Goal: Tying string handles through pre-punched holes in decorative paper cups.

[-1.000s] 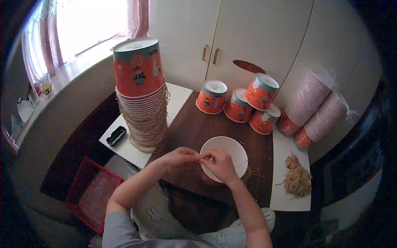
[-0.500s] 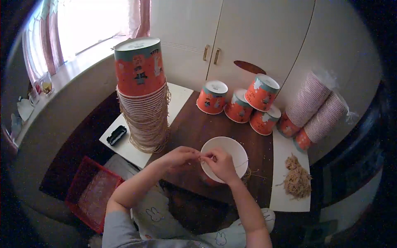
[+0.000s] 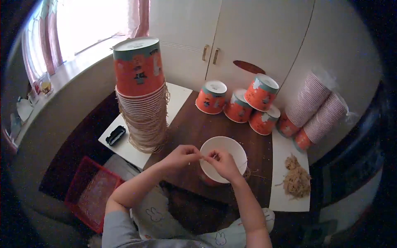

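An orange paper bucket with a white inside (image 3: 232, 145) stands upright at the near edge of the brown table, its mouth facing up. Over its left rim my left hand (image 3: 184, 156) and my right hand (image 3: 223, 163) meet with fingertips pinched together. Whatever they pinch is too small to make out. A thin strand lies against the right side of the bucket's mouth. Loose tan twine (image 3: 253, 173) sticks out on the table beside the bucket. To the right, a bundle of tan twine (image 3: 297, 182) lies on a white board (image 3: 285, 202).
At left rises a tall stack of nested, upturned buckets (image 3: 140, 82) with twine hanging round it. Several upturned orange buckets (image 3: 211, 99) stand at the back. Two bagged bucket stacks (image 3: 312, 97) lean at right. A black case (image 3: 115, 135) and a red basket (image 3: 89, 165) are at left.
Both hands have shifted only slightly, fingertips still together over the bucket's left rim. My right hand's fingers have turned a little. The bucket and stacks stay in place.
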`<state>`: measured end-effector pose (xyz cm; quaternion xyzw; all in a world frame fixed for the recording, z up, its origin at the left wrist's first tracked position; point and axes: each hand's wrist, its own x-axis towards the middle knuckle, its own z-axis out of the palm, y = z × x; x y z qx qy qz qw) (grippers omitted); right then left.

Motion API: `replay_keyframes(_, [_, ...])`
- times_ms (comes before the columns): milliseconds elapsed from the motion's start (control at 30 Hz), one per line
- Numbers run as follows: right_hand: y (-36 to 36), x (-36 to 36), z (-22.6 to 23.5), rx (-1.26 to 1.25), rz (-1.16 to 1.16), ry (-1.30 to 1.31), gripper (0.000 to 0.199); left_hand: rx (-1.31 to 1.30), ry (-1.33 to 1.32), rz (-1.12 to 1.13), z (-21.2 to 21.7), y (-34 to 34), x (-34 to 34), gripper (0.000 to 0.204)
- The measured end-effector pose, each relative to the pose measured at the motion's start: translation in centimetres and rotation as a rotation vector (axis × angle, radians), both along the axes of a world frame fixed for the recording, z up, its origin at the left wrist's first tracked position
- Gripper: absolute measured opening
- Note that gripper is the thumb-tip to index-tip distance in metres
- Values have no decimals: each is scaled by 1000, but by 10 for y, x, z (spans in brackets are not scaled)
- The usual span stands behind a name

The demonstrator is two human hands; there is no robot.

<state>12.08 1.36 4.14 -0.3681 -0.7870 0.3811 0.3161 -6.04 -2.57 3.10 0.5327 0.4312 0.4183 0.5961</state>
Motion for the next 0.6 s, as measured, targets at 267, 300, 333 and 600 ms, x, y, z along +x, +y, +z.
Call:
replay_keyframes(267, [-2, 2, 3, -88, 8, -77, 8, -41, -34, 103, -3, 2, 0, 11])
replay_keyframes(300, [-1, 3, 1, -107, 17, -54, 7, -41, -34, 102, -4, 3, 0, 11])
replay_keyframes(333, [0, 4, -1, -126, 24, -31, 5, -65, -59, 109, -5, 3, 1, 10])
replay_keyframes(600, [2, 6, -8, -256, 61, 106, 3, -82, -66, 104, -20, 9, -2, 7])
